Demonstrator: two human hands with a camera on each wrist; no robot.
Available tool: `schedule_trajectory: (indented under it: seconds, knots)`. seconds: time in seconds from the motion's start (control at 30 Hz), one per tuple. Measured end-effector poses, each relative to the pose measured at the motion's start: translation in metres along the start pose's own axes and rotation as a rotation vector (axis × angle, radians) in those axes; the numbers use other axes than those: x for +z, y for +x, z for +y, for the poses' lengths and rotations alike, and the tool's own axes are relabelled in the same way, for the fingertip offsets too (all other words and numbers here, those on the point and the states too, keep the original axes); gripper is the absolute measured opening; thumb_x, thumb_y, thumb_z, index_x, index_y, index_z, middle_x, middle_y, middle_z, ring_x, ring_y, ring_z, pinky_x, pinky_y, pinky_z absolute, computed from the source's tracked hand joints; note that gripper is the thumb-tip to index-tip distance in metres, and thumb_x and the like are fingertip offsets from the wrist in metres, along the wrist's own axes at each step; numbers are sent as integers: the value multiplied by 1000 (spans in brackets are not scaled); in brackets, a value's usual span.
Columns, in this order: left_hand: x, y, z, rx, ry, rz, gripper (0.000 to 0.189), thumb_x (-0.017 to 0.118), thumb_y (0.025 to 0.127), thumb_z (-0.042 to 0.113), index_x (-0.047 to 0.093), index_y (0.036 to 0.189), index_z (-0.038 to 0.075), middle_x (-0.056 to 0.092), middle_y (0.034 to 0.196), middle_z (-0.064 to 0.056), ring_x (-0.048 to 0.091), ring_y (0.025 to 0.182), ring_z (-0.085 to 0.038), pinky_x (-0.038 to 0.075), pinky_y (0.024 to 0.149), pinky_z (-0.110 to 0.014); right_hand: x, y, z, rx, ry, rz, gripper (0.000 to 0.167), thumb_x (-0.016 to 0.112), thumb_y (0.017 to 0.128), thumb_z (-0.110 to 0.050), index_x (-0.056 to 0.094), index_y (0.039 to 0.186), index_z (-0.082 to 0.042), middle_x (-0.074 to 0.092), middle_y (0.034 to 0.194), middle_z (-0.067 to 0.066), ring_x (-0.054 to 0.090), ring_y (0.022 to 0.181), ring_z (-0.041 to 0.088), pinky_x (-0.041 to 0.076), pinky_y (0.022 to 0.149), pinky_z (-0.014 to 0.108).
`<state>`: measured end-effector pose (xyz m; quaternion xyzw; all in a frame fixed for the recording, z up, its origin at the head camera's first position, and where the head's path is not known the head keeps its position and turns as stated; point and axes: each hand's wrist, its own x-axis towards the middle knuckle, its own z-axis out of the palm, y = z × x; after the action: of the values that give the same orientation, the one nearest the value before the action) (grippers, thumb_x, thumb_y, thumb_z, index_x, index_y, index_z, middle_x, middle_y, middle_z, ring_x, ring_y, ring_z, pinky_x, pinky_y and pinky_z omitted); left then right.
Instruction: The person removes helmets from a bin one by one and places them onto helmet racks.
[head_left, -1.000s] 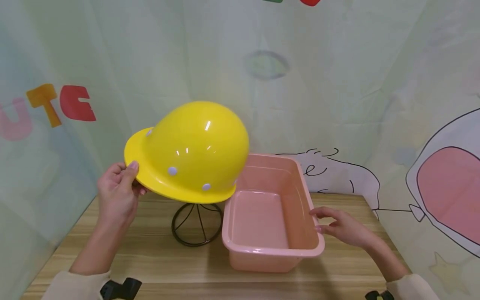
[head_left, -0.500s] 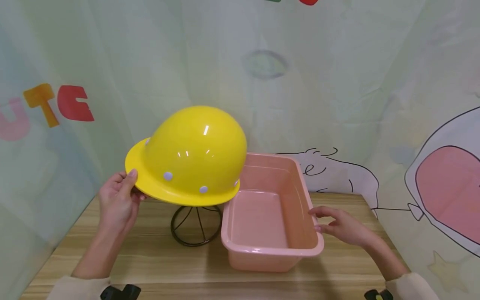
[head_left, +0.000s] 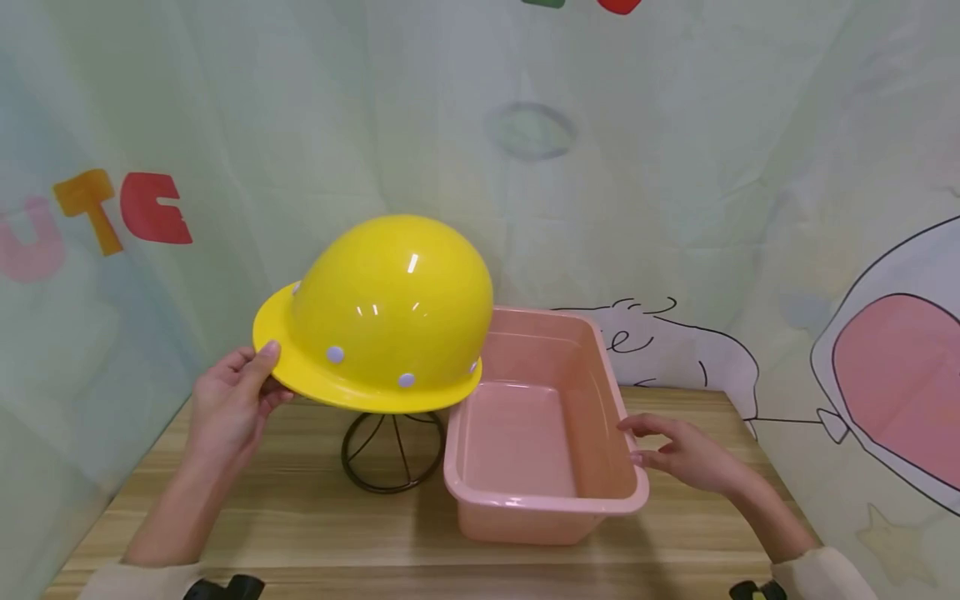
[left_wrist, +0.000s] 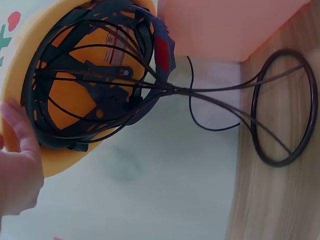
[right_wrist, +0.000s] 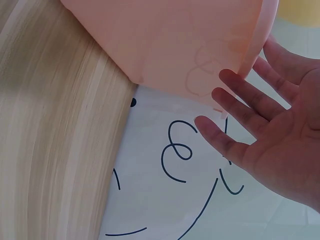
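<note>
Yellow hard hat (head_left: 393, 317), glossy and dome-up, is above the wood-grained worktop (head_left: 315, 533), over a dark wire stand (left_wrist: 170, 90) whose round base ring lies at the hat's 6 o'clock. Its brim points toward 9 o'clock, and pale rivets (head_left: 335, 355) dot the lower edge. At the hat's 8 o'clock, the person's left hand (head_left: 228, 408) has a pinching grip on the brim, thumb on top and fingers beneath. From below, the left wrist view shows the stand's wires fanning out inside the shell beside a dark headband (left_wrist: 140, 107); whether they bear the hat's weight cannot be told.

On the worktop at the hat's 4 o'clock stands a pink plastic basin (head_left: 547, 503), its 10 o'clock corner hidden behind the dome. The right hand (head_left: 686, 454) meets its rim between 3 and 4 o'clock, grip slack, fingers spread and nearly straight, touching rather than clasping.

Behind, a pale backdrop cloth (head_left: 637, 183) bears coloured letters (head_left: 138, 208) toward the hat's 10 o'clock and a pink balloon drawing (head_left: 900, 379) at the basin's 3 o'clock.
</note>
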<state>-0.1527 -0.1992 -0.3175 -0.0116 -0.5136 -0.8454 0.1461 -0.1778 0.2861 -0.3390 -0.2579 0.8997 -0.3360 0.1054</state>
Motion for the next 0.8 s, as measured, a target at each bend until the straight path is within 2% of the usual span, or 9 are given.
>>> schedule_trajectory:
  seconds: [0.17, 0.27, 0.43, 0.57, 0.8]
  knots:
    - [-2, 1, 6, 2, 30, -5, 33, 63, 84, 8, 42, 109, 5, 69, 79, -3, 63, 58, -14, 53, 58, -20, 0, 0, 1, -4, -1, 0, 42, 65, 85, -22, 54, 120, -2, 55, 119, 18, 50, 108, 38, 53, 75, 35]
    - [-5, 2, 9, -1, 47, -28, 34, 63, 84, 5, 40, 110, 5, 69, 80, -3, 66, 63, -14, 53, 60, -22, 0, 0, 1, -5, -3, 0, 42, 65, 85, -22, 54, 120, -1, 55, 119, 19, 50, 108, 38, 53, 75, 35]
    - [-10, 4, 14, -38, 77, -102, 33, 60, 85, 2, 40, 110, 7, 69, 85, -1, 67, 71, -14, 53, 61, -26, 0, 1, 1, 12, -5, -1, 43, 65, 84, -23, 54, 120, -2, 55, 119, 18, 49, 109, 39, 53, 76, 36]
    - [-13, 6, 15, -59, 99, -133, 33, 60, 86, 2, 38, 109, 8, 69, 88, 0, 67, 71, -15, 54, 61, -26, 0, 1, 0, 20, -3, 0, 43, 65, 85, -23, 54, 120, -2, 55, 119, 19, 49, 109, 39, 52, 76, 38]
    - [-15, 5, 12, -71, 29, -141, 34, 59, 86, -1, 35, 109, 5, 68, 89, -4, 67, 69, -19, 54, 60, -28, -1, 0, -1, 5, -3, 0, 42, 65, 85, -22, 54, 120, -2, 54, 120, 19, 50, 109, 38, 53, 76, 38]
